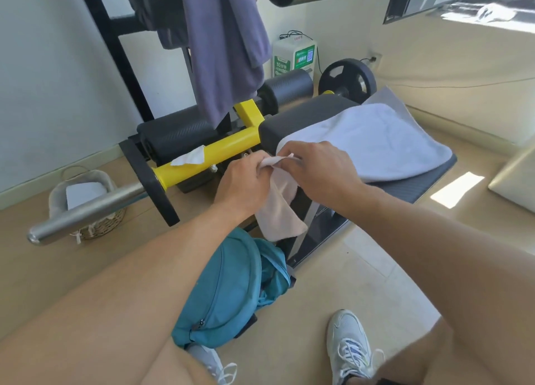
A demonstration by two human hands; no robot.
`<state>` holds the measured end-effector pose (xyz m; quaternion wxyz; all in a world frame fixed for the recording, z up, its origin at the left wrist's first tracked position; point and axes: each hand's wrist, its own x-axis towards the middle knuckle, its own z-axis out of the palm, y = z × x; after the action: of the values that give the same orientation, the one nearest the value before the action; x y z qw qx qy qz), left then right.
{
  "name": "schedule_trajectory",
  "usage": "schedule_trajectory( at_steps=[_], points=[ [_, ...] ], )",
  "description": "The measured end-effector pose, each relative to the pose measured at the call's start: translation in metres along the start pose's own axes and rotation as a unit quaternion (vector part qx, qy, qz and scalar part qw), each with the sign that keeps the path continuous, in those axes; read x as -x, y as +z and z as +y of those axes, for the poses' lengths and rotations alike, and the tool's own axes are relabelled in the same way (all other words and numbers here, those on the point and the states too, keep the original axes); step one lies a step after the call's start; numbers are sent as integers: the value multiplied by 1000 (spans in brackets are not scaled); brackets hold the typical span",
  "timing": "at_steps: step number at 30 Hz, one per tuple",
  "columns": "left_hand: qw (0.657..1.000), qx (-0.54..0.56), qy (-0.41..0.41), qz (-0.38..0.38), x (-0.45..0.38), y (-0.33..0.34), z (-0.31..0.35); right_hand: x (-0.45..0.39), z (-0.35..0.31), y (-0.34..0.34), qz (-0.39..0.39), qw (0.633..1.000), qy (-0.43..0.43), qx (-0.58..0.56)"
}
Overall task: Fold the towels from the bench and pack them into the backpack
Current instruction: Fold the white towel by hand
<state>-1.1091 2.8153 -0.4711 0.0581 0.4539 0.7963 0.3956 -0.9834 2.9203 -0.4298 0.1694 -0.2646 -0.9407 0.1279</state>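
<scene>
A small beige towel hangs in the air in front of the black bench. My left hand and my right hand both pinch its top edge, close together. A larger white towel lies spread over the bench pad, with a grey towel showing under its far edge. The teal backpack stands on the floor below the hands, its top open.
A yellow frame bar with a crumpled white tissue and a steel barbell sleeve stick out to the left. A wicker basket sits behind it. Purple and dark clothes hang above. My shoes are on the floor.
</scene>
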Motion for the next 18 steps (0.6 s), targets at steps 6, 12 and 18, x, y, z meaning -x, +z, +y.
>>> schedule_trajectory(
  at_steps=[6,12,18],
  points=[
    [987,4,-156,44,-3,-21,-20,6,3,-10,-43,993,38,100],
    [939,44,-325,101,-2,-51,-34,10,-2,-26,5,991,91,97],
    [938,155,-311,-5,13,-55,-36,19,-21,-23,-161,907,197,-337]
  ],
)
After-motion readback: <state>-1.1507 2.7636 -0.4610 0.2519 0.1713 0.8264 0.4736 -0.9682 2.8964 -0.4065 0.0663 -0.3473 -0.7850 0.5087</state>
